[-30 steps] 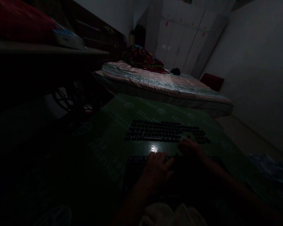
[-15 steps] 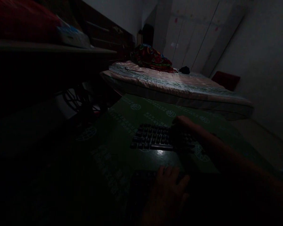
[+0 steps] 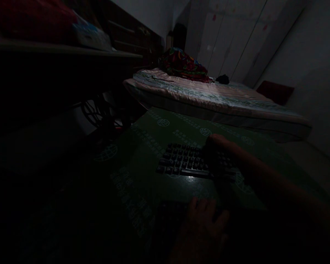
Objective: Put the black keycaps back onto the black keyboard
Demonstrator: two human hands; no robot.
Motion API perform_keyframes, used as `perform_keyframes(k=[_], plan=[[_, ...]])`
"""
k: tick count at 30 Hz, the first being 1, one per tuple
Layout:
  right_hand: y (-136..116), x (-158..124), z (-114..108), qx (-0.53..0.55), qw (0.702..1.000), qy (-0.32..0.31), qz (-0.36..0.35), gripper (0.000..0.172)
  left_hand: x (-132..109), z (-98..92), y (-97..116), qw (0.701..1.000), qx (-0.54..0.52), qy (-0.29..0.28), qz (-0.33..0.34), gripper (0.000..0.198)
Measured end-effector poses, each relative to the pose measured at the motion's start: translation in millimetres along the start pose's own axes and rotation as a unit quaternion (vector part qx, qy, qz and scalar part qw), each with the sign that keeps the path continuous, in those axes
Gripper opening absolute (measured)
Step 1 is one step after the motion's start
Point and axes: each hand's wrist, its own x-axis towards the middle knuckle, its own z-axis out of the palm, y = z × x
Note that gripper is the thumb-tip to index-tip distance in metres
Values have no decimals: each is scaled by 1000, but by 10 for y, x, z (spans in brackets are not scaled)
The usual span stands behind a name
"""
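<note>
Many black keycaps (image 3: 181, 158) lie in keyboard-like rows on a green board (image 3: 143, 141) printed with pale globes and lettering. Over the right part of these rows, my right hand (image 3: 218, 143) points down with its fingers bent together. Shadow hides the fingertips and whatever they hold. Closer to me, a dark keyboard body (image 3: 167, 216) rests on the board, its details lost in the dark. My left hand (image 3: 202, 223) lies across it, fingers spread near its far edge and thumb apart.
Beyond the board stands a bed (image 3: 209, 95) with a rumpled red patterned blanket (image 3: 184, 66). On the left, a dark tabletop (image 3: 121, 54) carries a red cloth (image 3: 35, 22) and a pale blue-white packet (image 3: 93, 36). A spoked wheel (image 3: 92, 112) shows below it.
The whole view has shifted slightly, so everything sits a little further right. My right hand stays over the keycaps and my left hand stays on the keyboard body.
</note>
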Motion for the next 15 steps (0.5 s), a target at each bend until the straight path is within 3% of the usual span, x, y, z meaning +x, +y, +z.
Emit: perform_keyframes(k=[15], plan=[[-8,-17,-69,9,999,40,-10,21,21,-59,12,1000,-12,-15,-2,40]])
